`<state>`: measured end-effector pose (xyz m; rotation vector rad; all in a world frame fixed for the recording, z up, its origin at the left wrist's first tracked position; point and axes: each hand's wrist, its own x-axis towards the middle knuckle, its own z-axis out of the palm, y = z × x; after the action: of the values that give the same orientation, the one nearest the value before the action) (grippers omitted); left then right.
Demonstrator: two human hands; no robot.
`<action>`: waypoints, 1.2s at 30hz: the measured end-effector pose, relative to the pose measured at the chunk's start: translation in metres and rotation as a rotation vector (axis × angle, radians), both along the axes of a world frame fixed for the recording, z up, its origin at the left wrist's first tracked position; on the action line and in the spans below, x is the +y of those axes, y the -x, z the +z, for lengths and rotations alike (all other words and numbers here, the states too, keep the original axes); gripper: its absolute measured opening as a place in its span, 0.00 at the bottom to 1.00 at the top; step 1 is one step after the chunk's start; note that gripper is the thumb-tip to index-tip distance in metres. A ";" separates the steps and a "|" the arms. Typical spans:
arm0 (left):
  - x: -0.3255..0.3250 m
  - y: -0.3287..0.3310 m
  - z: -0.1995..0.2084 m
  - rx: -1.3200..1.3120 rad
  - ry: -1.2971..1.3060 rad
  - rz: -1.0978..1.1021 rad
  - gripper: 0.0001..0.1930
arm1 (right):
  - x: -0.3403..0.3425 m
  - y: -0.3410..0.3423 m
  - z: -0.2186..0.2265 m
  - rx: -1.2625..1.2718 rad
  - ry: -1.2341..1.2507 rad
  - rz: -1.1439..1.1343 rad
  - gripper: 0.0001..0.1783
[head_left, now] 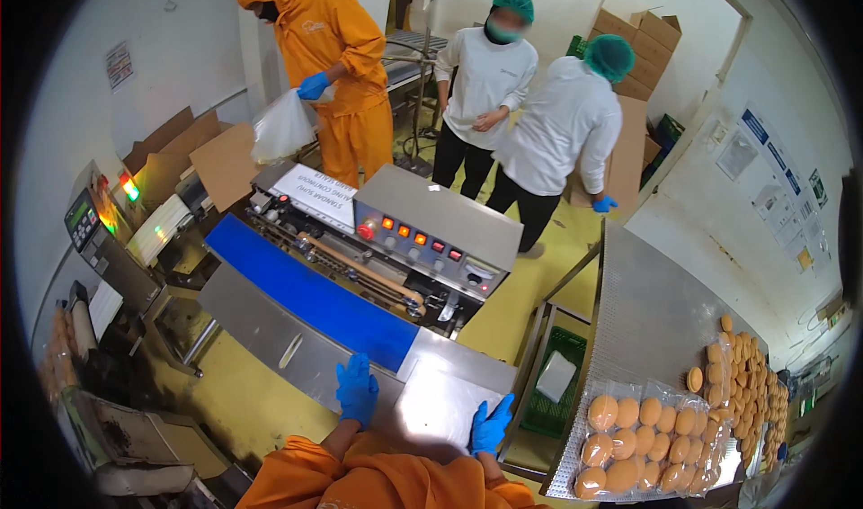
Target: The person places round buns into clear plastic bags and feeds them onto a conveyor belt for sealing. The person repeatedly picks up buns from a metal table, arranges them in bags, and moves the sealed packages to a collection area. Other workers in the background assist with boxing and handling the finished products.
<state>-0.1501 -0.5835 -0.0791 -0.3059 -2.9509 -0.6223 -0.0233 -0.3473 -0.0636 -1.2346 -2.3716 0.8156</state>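
Note:
My left hand (358, 390), in a blue glove, is held over the front of the steel worktop, its fingers stretched out and nothing in them. Blue-gloved too, my right hand (491, 424) is at the worktop's right edge, thumb and fingers apart, also holding nothing. Between them lies a bare, shiny steel plate (445, 401). Just beyond my left hand a blue conveyor belt (310, 289) runs along the front of a band sealing machine (431, 235) with lit orange and red switches.
To the right, a steel table (670, 302) bears clear packs of round brown cakes (643, 442) and many loose cakes (746, 374). A green crate (562, 374) stands below it. Beyond the sealer are a person in orange with a plastic bag (283, 129) and two people in white.

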 end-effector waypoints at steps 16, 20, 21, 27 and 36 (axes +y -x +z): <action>-0.164 0.016 -0.014 -0.085 -0.034 0.117 0.25 | -0.037 0.152 0.091 0.486 -0.408 0.217 0.30; -0.184 0.020 -0.017 -0.068 -0.043 0.074 0.25 | -0.044 0.228 0.172 0.658 -0.516 0.355 0.33; -0.189 0.021 -0.014 -0.091 -0.007 0.059 0.24 | -0.044 0.241 0.185 0.649 -0.542 0.443 0.34; -0.196 0.033 -0.010 -0.082 -0.177 0.006 0.24 | 0.009 0.282 0.158 0.315 -0.679 0.546 0.37; -0.205 0.035 -0.011 -0.039 -0.228 -0.023 0.23 | 0.002 0.284 0.172 0.197 -0.686 0.557 0.38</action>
<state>-0.1855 -0.7890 -0.0898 -0.3092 -2.8772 -0.9678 -0.3076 -0.3451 0.1087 -0.2174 -2.5132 0.1842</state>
